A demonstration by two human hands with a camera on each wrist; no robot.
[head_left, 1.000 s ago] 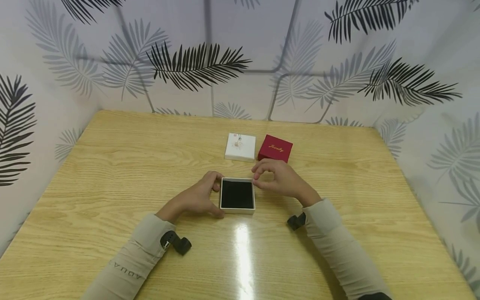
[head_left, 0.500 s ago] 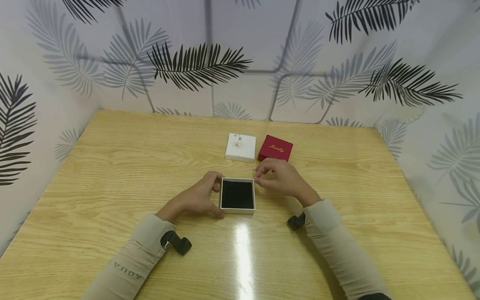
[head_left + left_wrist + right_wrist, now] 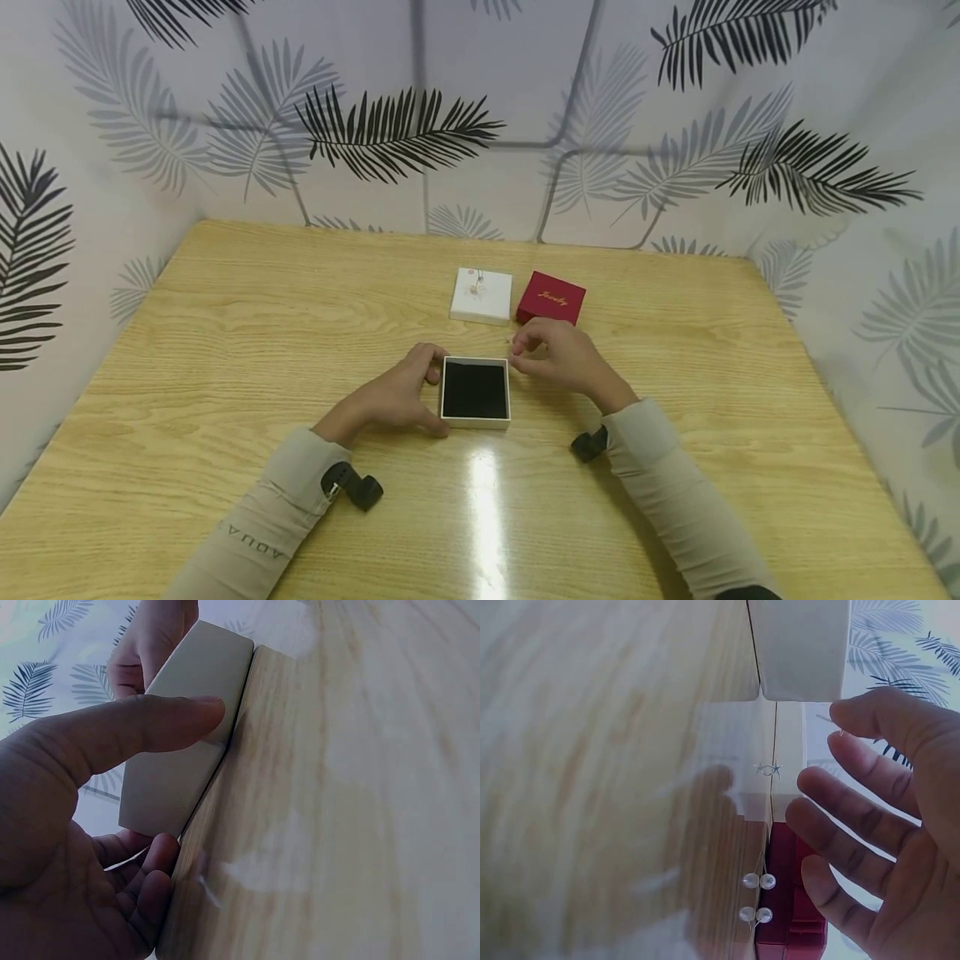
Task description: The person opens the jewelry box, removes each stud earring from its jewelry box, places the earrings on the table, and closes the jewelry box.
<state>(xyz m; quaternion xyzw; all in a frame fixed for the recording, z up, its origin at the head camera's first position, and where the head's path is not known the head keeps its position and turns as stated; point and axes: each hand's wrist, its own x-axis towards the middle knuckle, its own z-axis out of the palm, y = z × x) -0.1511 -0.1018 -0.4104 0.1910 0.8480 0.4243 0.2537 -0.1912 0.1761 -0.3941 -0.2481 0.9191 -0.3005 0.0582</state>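
A square white jewelry box with a black pad inside sits on the table. My left hand grips its left side, the thumb along the near wall and the fingers round the far corner. At the box's far right corner, my right hand holds thumb and forefinger together. A tiny thin silvery piece of jewelry shows between those fingertips; its kind is too small to tell. Beneath that hand lie a small star-shaped piece of jewelry and two pearl pieces.
Behind the box lies a white lid with a printed design. A red box marked "Jewelry" lies to its right, just beyond my right hand. The wooden table meets a leaf-patterned backdrop.
My right hand has shifted slightly right, off the box's far right corner, and then stays nearly still. The left hand and the box have not moved.
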